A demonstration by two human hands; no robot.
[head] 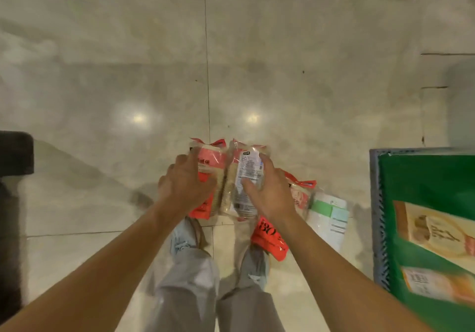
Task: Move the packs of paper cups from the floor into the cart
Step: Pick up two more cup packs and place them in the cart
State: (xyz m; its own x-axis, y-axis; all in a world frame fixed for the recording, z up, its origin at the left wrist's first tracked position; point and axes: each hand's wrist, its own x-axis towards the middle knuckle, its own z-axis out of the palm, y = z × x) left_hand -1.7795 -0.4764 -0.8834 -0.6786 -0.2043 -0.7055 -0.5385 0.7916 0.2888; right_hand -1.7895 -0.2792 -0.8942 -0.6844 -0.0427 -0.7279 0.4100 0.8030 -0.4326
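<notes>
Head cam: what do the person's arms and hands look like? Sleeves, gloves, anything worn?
Both forearms are bare right down to the frame's lower edge, with no sleeves in view. The left hand and right hand are bare: no gloves, and no watch, bracelet or ring can be made out, though the picture is slightly blurred. No markings, straps or cables on either arm.

The cart runs off the right edge, its contents blurred; a dark object is cut off left.
</notes>
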